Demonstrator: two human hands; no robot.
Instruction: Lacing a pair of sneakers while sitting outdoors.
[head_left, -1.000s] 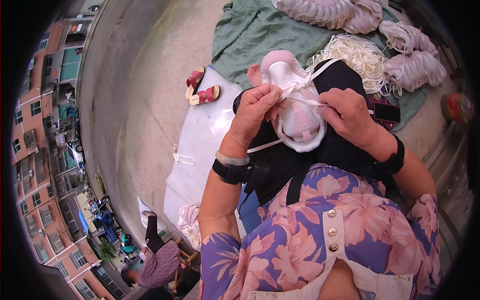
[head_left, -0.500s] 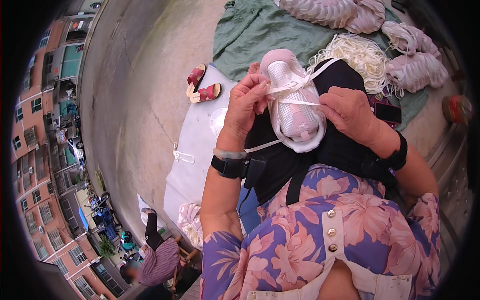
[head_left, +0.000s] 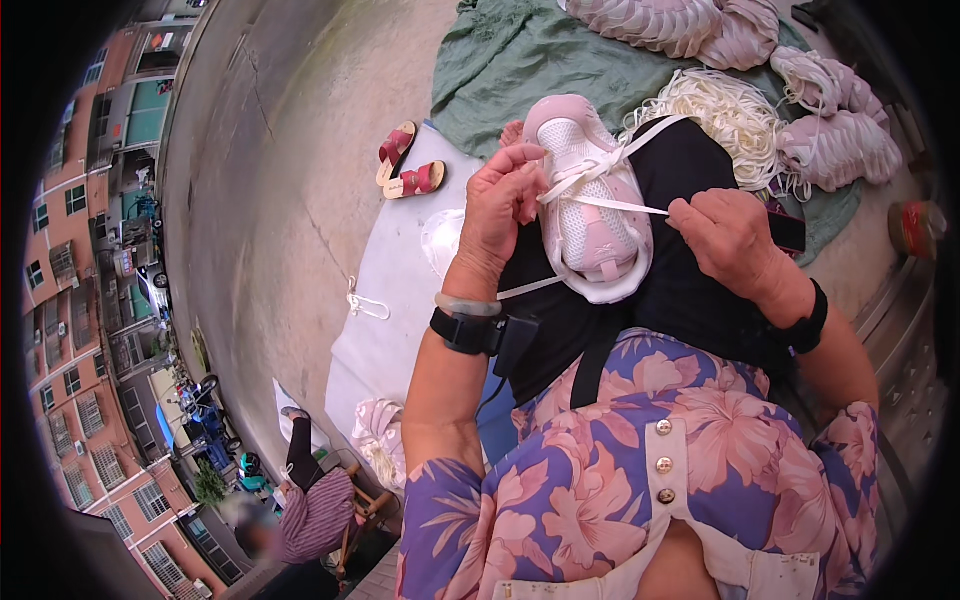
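A pink and white sneaker upper [head_left: 606,238] rests on my lap, its mesh tongue facing up and its heel opening nearest me. White shoelace [head_left: 622,207] crosses over it, one strand running taut to the right. My right hand [head_left: 728,240] pinches the end of that strand, away from the shoe's right edge. Beside the shoe's left edge, my left hand [head_left: 503,205] has curled fingers, with the lace at its fingertips; the exact grip is partly hidden. Another length of lace trails from the shoe toward my left wrist.
A heap of cream laces [head_left: 728,112] and bundled pink uppers [head_left: 840,150] lie beyond my right knee on green cloth [head_left: 530,65]. Red sandals [head_left: 415,180] stand by a pale sheet [head_left: 400,260] at left. A jar [head_left: 915,229] stands far right; another person [head_left: 315,520] sits lower left.
My right hand has moved right, drawing the lace strand out longer across the shoe. My left hand has shifted slightly, and its fingers are more curled.
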